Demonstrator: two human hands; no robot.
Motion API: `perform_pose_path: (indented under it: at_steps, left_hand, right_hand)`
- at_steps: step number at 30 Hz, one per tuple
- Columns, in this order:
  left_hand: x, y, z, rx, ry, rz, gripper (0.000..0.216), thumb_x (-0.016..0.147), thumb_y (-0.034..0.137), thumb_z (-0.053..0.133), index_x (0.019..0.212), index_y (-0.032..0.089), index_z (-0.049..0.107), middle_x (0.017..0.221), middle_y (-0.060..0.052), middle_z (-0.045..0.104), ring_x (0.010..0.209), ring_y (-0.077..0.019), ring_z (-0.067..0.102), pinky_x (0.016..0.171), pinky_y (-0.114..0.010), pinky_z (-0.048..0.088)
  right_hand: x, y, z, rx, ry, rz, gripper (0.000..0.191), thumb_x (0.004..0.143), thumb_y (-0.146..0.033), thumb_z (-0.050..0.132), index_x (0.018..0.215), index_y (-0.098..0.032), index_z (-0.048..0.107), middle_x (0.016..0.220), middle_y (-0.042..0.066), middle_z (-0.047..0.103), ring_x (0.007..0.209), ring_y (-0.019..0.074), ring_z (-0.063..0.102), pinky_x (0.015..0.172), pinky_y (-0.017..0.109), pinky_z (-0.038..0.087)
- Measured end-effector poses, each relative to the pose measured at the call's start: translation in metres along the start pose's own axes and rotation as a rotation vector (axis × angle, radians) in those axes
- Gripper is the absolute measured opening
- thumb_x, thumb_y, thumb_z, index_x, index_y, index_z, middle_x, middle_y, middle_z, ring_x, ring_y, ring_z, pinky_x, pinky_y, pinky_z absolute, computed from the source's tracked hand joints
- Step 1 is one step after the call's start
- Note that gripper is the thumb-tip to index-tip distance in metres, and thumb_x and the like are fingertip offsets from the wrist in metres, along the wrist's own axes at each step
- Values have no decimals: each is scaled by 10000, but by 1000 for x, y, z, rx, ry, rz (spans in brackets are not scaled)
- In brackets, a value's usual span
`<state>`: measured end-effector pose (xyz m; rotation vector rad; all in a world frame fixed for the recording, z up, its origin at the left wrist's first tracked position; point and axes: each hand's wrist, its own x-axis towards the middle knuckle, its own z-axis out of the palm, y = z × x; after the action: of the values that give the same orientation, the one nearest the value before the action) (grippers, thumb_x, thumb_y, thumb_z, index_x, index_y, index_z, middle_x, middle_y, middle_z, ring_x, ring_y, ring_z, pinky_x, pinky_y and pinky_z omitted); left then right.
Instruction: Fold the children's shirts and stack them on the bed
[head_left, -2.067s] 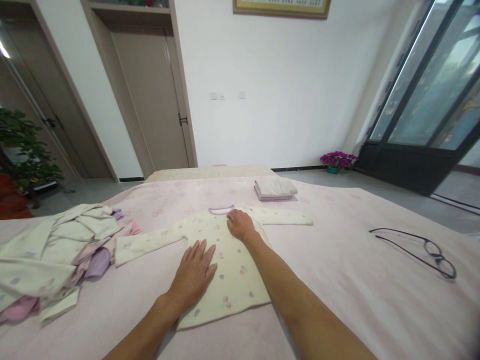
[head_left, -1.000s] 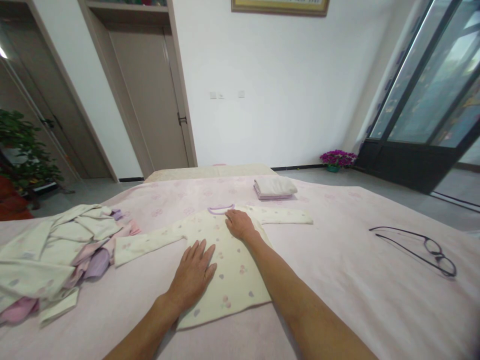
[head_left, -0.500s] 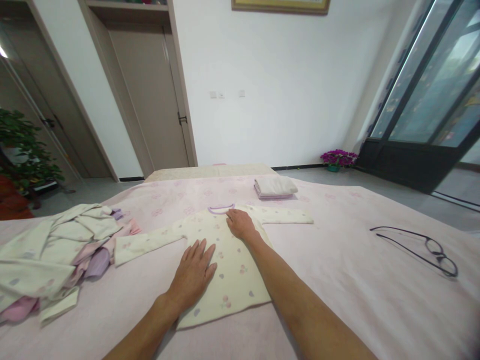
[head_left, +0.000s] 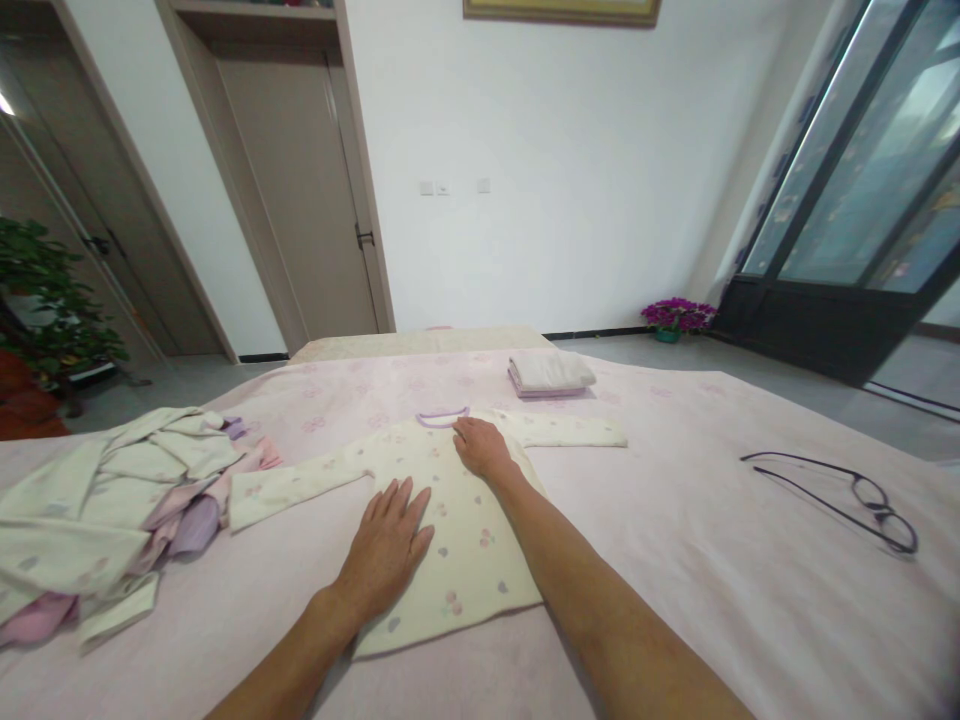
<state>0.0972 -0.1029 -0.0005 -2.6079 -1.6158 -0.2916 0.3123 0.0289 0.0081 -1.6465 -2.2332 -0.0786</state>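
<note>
A cream long-sleeved child's shirt [head_left: 465, 545], printed with small cherries and grey hearts, lies spread out with its lilac-trimmed neckline pointing away from me. Flat on its left side rests my left hand [head_left: 386, 545], fingers spread and nothing held. My right hand [head_left: 482, 447] is at the shirt's neckline, fingers bent and close together on the fabric; its fingertips are partly hidden. Both sleeves stretch outward, the left one reaching towards a heap of crumpled clothes [head_left: 112, 490] in cream, pink and lilac.
Beyond the right sleeve sits a folded stack of cloth [head_left: 551, 374], white above pink. A pair of glasses [head_left: 874, 508] lies at the right on the pink bedspread [head_left: 660, 560]. Purple flowers [head_left: 677, 315] stand on the floor by the wall. At far left is a leafy plant [head_left: 52, 300].
</note>
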Motion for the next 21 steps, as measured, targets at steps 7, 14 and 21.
perform_pose_path:
  at_steps: [7,14,21]
  left_hand:
    - [-1,-1,1,24,8,15,534,980,456,373,1446,207,451,1535,-123,375,1433,-306,291,1150,-497,264]
    - [0,-1,2,12,18,17,529,979,444,379,1444,203,455,1533,-128,376,1435,-304,288,1150,-498,262]
    - [-1,-1,2,1,25,16,530,981,444,374,1448,205,448,1541,-128,363,1443,-303,270,1156,-501,248]
  right_hand:
    - [-1,0,0,0,4,10,307,969,-297,409,1182,-211,612,1243,82,634,1140,207,556,984,314,362]
    - [-1,0,-1,1,1,15,311,973,-297,405,1192,-213,610,1249,84,630,1140,204,555,986,313,359]
    - [0,0,-1,-6,0,15,292,974,-298,396,1137,-211,621,1206,82,646,1104,204,566,962,310,368]
